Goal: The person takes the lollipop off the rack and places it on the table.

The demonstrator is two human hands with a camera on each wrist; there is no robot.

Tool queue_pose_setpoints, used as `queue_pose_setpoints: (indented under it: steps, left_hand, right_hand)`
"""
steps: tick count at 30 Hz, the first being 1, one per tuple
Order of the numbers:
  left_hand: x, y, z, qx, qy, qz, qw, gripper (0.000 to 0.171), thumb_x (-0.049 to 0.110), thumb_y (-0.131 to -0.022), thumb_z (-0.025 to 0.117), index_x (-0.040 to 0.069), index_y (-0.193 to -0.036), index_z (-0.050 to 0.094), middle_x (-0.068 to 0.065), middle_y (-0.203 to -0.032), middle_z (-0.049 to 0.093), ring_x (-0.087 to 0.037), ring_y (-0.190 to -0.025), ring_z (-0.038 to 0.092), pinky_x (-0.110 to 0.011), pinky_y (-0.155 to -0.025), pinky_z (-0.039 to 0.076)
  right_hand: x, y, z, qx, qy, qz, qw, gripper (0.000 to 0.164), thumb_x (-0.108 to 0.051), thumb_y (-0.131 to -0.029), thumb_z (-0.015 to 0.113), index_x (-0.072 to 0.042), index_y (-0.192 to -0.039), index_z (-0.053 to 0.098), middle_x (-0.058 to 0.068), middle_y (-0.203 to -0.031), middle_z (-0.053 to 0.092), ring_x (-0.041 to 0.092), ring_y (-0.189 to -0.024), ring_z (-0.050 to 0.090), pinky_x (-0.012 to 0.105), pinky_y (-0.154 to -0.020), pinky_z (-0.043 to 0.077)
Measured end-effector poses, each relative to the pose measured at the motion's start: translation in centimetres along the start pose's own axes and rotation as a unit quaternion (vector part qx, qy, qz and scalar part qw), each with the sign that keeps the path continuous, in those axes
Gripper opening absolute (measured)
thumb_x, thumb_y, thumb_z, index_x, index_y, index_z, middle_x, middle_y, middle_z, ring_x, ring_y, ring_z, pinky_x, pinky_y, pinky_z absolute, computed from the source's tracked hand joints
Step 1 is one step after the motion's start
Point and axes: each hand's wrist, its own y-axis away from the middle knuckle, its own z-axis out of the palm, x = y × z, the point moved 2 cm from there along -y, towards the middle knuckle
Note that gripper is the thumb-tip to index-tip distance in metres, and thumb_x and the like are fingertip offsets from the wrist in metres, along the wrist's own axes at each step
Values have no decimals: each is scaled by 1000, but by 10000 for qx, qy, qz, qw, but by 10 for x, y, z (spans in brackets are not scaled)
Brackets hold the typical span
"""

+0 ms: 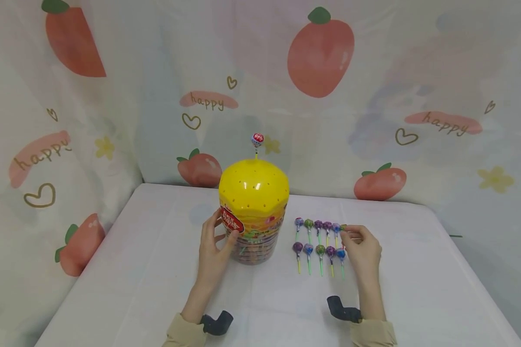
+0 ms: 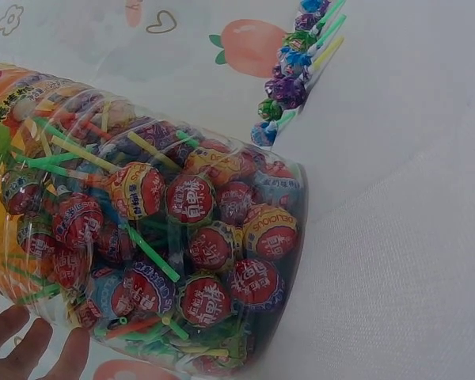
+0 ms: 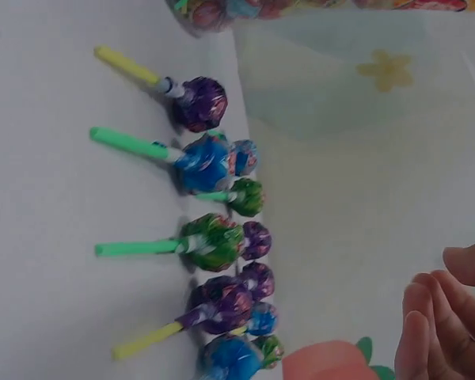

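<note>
A large clear jar (image 1: 253, 248) full of wrapped lollipops stands upright on the table, under a yellow domed lid (image 1: 253, 185) dotted with small holes. One lollipop (image 1: 257, 140) stands upright in the top of that lid. My left hand (image 1: 212, 248) rests against the jar's left side, thumb in front and fingers spread. To the right, lollipops lie in two rows, a back row (image 1: 318, 225) and a front row (image 3: 214, 241). At the back row's right end, my right hand (image 1: 362, 246) is beside a green lollipop (image 3: 269, 350); its fingers (image 3: 416, 332) appear to hold nothing.
A white cloth covers the table (image 1: 286, 313), its far edge meeting a printed curtain (image 1: 260, 58) with fruit, hearts and lettering. Dark wrist mounts (image 1: 217, 323) sit at both sleeves. The lollipop rows lie close to the jar's right side.
</note>
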Motion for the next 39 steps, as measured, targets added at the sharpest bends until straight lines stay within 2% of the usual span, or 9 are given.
queue_pose_setpoints:
  steps: [6, 13, 21, 26, 33, 39]
  left_hand:
    - [1, 1, 0, 16, -53, 34, 10000, 69, 28, -90, 67, 27, -149, 30, -2, -145, 41, -21, -131, 41, -48, -98, 49]
    - [3, 1, 0, -5, -92, 9, 10000, 69, 30, -90, 66, 25, -149, 31, -4, -144, 41, -22, -131, 41, -47, -98, 49]
    - [1, 1, 1, -1, -15, 7, 10000, 69, 30, -90, 67, 26, -149, 31, -3, -144, 41, -23, -131, 41, -48, -97, 49]
    - [1, 1, 1, 31, -68, 96, 9999, 69, 30, -90, 67, 26, -149, 31, -3, -144, 42, -21, -130, 42, -48, -96, 50]
    - [0, 1, 0, 28, -29, 65, 10000, 69, 29, -90, 67, 28, -149, 31, -2, -143, 42, -21, -130, 41, -48, -97, 49]
    - [-1, 0, 0, 6, 3, 59, 10000, 68, 30, -90, 66, 27, -149, 31, -2, -144, 41, -21, -130, 41, -48, -98, 49]
  right_hand:
    - [-26, 0, -1, 64, -459, -330, 9984, 20, -16, -88, 67, -6, -105, 69, 14, -88, 70, -10, -62, 54, 13, -54, 46]
    - [-61, -1, -3, 76, -853, -778, 9933, 19, -17, -89, 67, -7, -105, 69, -4, -82, 64, -3, -71, 55, 13, -60, 46]
    - [-102, 0, 2, -114, -982, -1583, 9824, 17, -10, -88, 67, -5, -103, 69, 8, -85, 67, -5, -72, 55, 8, -63, 46]
    - [-125, 2, 5, -199, -977, -1972, 9753, 18, -12, -88, 67, -5, -105, 69, 12, -86, 68, -2, -75, 55, 8, -66, 46]
    - [-152, 0, 10, -527, -1384, -2279, 9623, 19, -12, -88, 68, -5, -105, 68, 12, -90, 68, 2, -77, 57, 10, -69, 49]
    - [-174, -3, 11, -722, -1428, -2385, 9579, 20, -14, -88, 69, -5, -106, 67, 11, -93, 69, 5, -80, 59, 10, -71, 49]
